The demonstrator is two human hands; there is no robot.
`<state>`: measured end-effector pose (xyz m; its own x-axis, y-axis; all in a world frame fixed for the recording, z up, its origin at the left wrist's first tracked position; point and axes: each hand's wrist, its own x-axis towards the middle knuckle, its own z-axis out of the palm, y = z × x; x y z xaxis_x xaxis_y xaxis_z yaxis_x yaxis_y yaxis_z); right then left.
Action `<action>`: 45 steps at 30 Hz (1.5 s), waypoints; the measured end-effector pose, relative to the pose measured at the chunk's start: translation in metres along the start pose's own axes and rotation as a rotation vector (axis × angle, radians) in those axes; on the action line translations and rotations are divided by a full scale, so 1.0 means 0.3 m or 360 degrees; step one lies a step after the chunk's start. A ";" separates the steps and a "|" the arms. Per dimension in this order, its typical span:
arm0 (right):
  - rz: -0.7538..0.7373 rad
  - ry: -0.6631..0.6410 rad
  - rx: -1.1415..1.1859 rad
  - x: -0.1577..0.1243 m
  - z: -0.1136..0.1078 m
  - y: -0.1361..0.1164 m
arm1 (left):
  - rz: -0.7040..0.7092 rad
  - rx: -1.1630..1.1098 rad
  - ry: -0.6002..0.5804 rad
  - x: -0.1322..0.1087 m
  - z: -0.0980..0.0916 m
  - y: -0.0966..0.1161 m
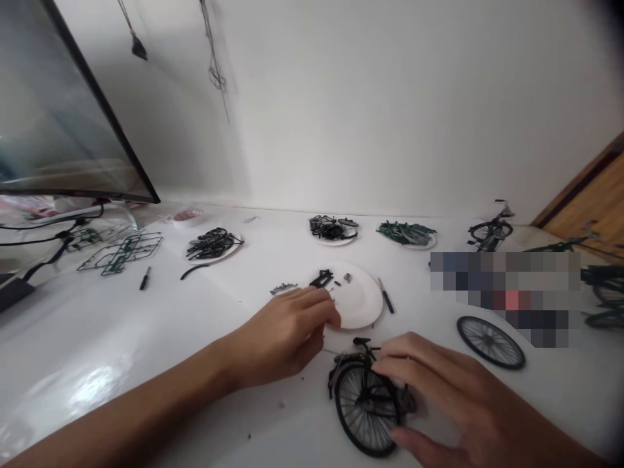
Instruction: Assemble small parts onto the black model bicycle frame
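Observation:
A black model bicycle [368, 403] with a spoked wheel and a small saddle stands partly assembled at the front of the white table. My right hand [439, 396] grips its frame, fingers over the top and thumb by the wheel; the hand covers the bike's other end. Just beyond, my left hand [287, 328] is at the near left rim of a white paper plate [363, 299], fingers curled and pressed together. Whatever is between those fingertips is hidden. Small black parts [322, 278] lie on this plate, and a grey part [283, 288] lies beside it.
A loose spoked wheel [491, 342] lies at right, near a pixelated patch. Plates of black parts [214, 244], more black parts [332, 227] and green parts [407, 233] line the back. Screwdrivers [386, 296], green sprues [121, 252], a monitor [63, 104] and finished model bicycles [492, 227] surround them.

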<state>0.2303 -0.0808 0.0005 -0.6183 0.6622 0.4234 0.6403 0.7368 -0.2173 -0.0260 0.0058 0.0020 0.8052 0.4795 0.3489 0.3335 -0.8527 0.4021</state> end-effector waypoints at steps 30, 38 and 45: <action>0.0132 -0.0101 0.0043 0.007 0.038 -0.010 | 0.0454 0.0174 -0.0248 0.005 0.022 0.065; 0.0174 -0.0154 0.0079 0.010 0.045 -0.005 | 0.0521 0.0194 -0.0287 0.013 0.026 0.048; 0.0148 -0.0215 0.0156 0.015 0.029 -0.019 | 0.0496 0.0132 -0.0260 0.015 0.025 0.038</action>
<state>0.2199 -0.0809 -0.0041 -0.6183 0.7357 0.2766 0.6543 0.6768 -0.3374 -0.0149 -0.0033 0.0020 0.9400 0.1601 0.3011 0.0930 -0.9698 0.2253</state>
